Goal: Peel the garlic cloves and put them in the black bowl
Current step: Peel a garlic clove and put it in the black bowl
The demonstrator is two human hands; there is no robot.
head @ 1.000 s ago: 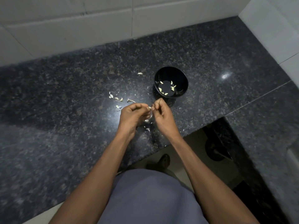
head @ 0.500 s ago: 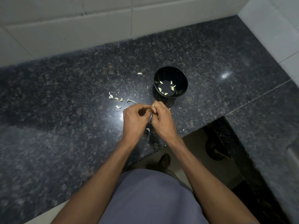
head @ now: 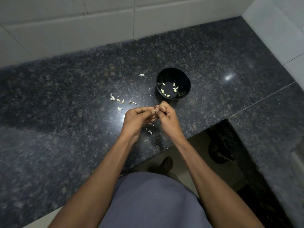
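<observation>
loose cloves (head: 117, 100): pale, scattered on counter (head: 65, 112) | your left hand (head: 137, 118) and right hand (head: 167, 116) pinch one pale garlic clove (head: 153, 110) together | black bowl (head: 186, 79): peeled cloves inside | since before: knuckles rotated, bowl unmoved

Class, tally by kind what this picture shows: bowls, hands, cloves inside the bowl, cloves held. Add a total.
Black bowl: 1
Hands: 2, left hand and right hand
Cloves in the bowl: 6, as far as visible
Held clove: 1, pinched by both hands
Total: 10
</observation>
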